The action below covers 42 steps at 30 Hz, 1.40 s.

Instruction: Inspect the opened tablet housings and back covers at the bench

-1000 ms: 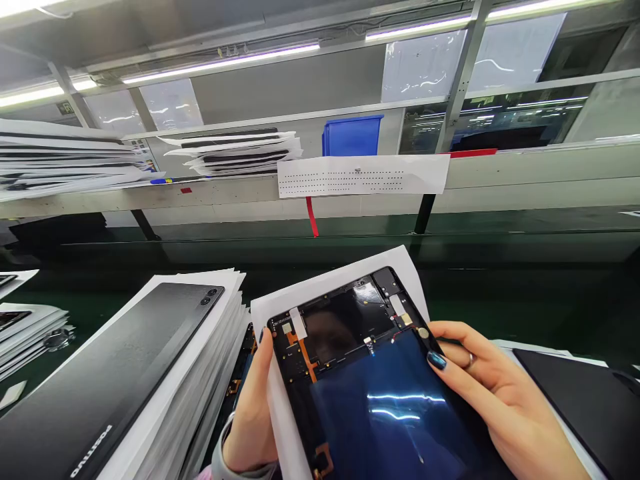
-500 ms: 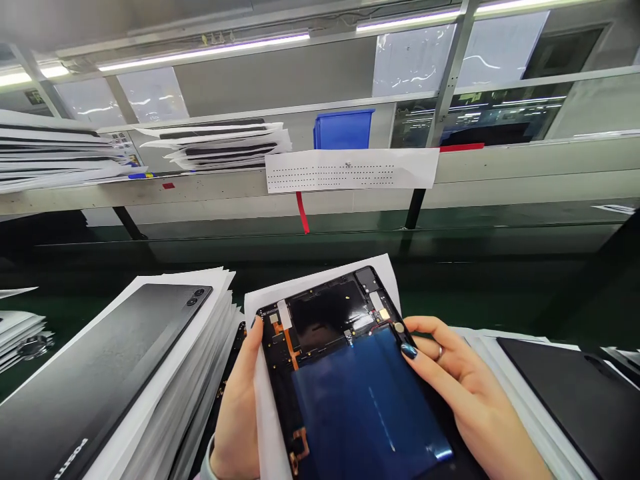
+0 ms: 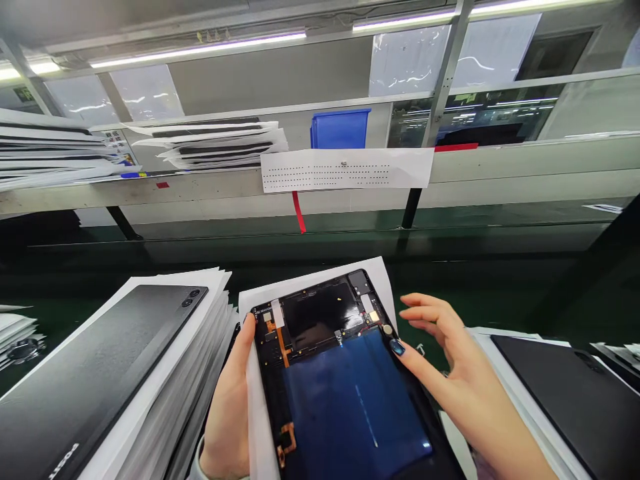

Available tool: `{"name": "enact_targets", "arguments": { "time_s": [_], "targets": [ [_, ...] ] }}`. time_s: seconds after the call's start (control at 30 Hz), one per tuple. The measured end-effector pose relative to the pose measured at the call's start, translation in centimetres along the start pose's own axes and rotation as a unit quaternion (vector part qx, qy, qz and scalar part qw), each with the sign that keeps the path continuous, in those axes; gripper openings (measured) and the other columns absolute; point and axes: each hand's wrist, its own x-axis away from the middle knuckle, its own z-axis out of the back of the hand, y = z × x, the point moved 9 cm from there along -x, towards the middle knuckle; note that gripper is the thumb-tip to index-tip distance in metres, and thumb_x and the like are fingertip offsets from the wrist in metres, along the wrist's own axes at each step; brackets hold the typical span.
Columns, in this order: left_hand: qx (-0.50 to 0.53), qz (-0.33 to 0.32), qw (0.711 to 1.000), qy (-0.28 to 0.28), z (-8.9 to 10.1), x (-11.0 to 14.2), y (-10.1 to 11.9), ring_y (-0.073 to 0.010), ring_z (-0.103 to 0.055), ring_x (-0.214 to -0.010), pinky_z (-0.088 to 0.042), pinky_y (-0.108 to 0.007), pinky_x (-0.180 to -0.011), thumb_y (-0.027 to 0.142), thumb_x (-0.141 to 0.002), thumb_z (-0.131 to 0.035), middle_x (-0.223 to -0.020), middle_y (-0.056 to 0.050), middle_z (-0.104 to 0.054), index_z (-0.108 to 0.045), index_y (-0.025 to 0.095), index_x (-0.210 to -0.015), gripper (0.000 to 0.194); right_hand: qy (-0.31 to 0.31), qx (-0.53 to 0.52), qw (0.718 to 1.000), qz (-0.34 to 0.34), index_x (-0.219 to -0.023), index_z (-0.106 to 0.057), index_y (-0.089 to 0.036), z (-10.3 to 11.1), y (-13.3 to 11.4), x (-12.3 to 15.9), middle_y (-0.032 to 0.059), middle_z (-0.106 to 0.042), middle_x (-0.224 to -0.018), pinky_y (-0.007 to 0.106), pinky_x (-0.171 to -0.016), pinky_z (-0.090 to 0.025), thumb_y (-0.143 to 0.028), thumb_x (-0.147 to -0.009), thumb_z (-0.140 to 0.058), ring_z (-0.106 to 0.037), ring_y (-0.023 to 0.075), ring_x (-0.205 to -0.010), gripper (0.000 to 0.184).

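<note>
An opened tablet [image 3: 340, 387] with a blue battery and bare circuit boards lies on a white sheet [image 3: 310, 283], tilted up toward me. My left hand [image 3: 227, 413] grips its left edge together with the sheet, thumb on the top left corner. My right hand [image 3: 445, 360] is at the tablet's right edge with its fingers spread and lifted; only the thumb tip touches the frame near a small round part.
A tall stack of black tablet back covers [image 3: 100, 373] interleaved with white sheets stands at the left. Another black cover [image 3: 565, 393] on sheets lies at the right. Beyond runs a dark green conveyor [image 3: 320, 243], with a shelf carrying more stacks [image 3: 215, 143], a perforated paper [image 3: 345, 170] and a blue bin [image 3: 340, 128].
My right hand's fingers have lifted off the tablet's right edge and spread open. The tablet has shifted slightly left and lower in view.
</note>
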Motion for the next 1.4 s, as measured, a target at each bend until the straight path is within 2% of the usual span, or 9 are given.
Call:
{"name": "enact_targets", "arguments": {
  "time_s": [0.1, 0.2, 0.37, 0.5, 0.6, 0.83, 1.0, 1.17, 1.4],
  "targets": [
    [-0.005, -0.009, 1.000, 0.007, 0.2, 0.1, 0.3, -0.0354, -0.056, -0.133, -0.040, -0.061, -0.112, 0.059, -0.098, -0.045, -0.149, -0.011, -0.058, -0.048, 0.025, -0.148, 0.060, -0.089, -0.088, 0.992, -0.030, -0.077, -0.060, -0.025, -1.4, 0.3, -0.2, 0.0075, -0.049, -0.147, 0.049, -0.108, -0.039, -0.054, -0.084, -0.071, -0.053, 0.0341, -0.129, 0.032],
    [-0.006, 0.016, 1.000, 0.004, 0.1, 0.5, 0.5, -0.0368, -0.054, -0.135, -0.042, -0.058, -0.112, 0.051, -0.103, -0.036, -0.147, -0.006, -0.061, -0.053, 0.027, -0.145, 0.051, -0.164, -0.128, 0.977, -0.046, -0.066, -0.056, -0.022, -2.6, 0.1, -0.2, 0.0095, -0.050, -0.148, 0.046, -0.107, -0.040, -0.059, -0.082, -0.072, -0.053, 0.0344, -0.128, 0.043],
    [-0.003, 0.052, 0.998, -0.024, -0.3, 1.0, 0.5, -0.0376, -0.049, -0.138, -0.041, -0.052, -0.114, 0.052, -0.103, -0.016, -0.140, -0.002, -0.067, -0.049, 0.030, -0.149, 0.060, -0.224, -0.136, 0.965, -0.030, -0.057, -0.046, -0.021, -4.0, -0.7, -0.1, 0.0072, -0.062, -0.105, 0.034, -0.077, -0.049, -0.062, -0.081, -0.070, -0.059, 0.0231, -0.083, 0.053],
    [-0.007, 0.054, 0.998, -0.031, -0.3, 0.9, 0.3, -0.0378, -0.050, -0.138, -0.038, -0.053, -0.115, 0.054, -0.102, -0.014, -0.141, -0.005, -0.066, -0.047, 0.029, -0.150, 0.063, -0.194, -0.145, 0.970, -0.016, -0.055, -0.036, -0.021, -4.0, -0.9, 0.0, -0.0010, -0.045, -0.073, 0.029, -0.064, -0.041, -0.059, -0.085, -0.068, -0.043, 0.0171, -0.068, 0.058],
    [-0.017, 0.052, 0.998, -0.040, -0.6, 0.7, 0.2, -0.0368, -0.049, -0.139, -0.034, -0.052, -0.118, 0.055, -0.102, -0.018, -0.141, -0.006, -0.066, -0.050, 0.027, -0.148, 0.063, -0.160, -0.166, 0.972, -0.038, -0.058, -0.038, -0.021, -3.7, -0.7, 0.6, -0.0008, -0.045, -0.075, 0.029, -0.063, -0.038, -0.054, -0.088, -0.066, -0.042, 0.0173, -0.069, 0.053],
    [-0.030, 0.095, 0.981, -0.167, -3.7, 0.7, -0.8, -0.0337, -0.039, -0.146, -0.025, -0.050, -0.121, 0.055, -0.102, -0.023, -0.141, -0.004, -0.066, -0.070, 0.026, -0.128, 0.062, -0.131, -0.169, 0.976, -0.050, -0.060, -0.039, -0.022, -3.6, -1.0, 1.5, -0.0010, -0.044, -0.076, 0.029, -0.060, -0.035, -0.052, -0.093, -0.062, -0.040, 0.0170, -0.067, 0.050],
    [0.001, 0.112, 0.979, -0.168, -3.8, 0.8, -0.9, -0.0345, -0.050, -0.138, -0.039, -0.047, -0.115, 0.055, -0.101, -0.031, -0.136, -0.004, -0.069, -0.074, 0.025, -0.123, 0.056, -0.112, -0.150, 0.982, -0.024, -0.059, -0.041, -0.022, -3.2, -1.2, 1.4, -0.0001, -0.043, -0.076, 0.029, -0.060, -0.036, -0.054, -0.094, -0.059, -0.042, 0.0182, -0.068, 0.050],
    [0.013, 0.136, 0.980, -0.147, -2.9, 1.1, -1.1, -0.0321, -0.069, -0.117, -0.059, -0.033, -0.087, 0.056, -0.100, -0.038, -0.129, -0.006, -0.074, -0.074, 0.023, -0.123, 0.054, -0.106, -0.153, 0.982, -0.018, -0.058, -0.043, -0.021, -3.1, -1.6, 1.6, 0.0004, -0.047, -0.077, 0.028, -0.059, -0.038, -0.050, -0.095, -0.059, -0.044, 0.0181, -0.068, 0.049],
    [-0.031, 0.134, 0.981, -0.140, -2.0, 1.4, -0.9, -0.0378, -0.059, -0.130, -0.048, -0.049, -0.107, 0.056, -0.102, -0.028, -0.131, -0.008, -0.072, -0.067, 0.023, -0.134, 0.060, -0.116, -0.138, 0.984, 0.001, -0.061, -0.048, -0.022, -3.3, -1.7, 1.5, 0.0016, -0.050, -0.083, 0.030, -0.068, -0.040, -0.050, -0.098, -0.055, -0.049, 0.0204, -0.076, 0.046]
  ]
}}
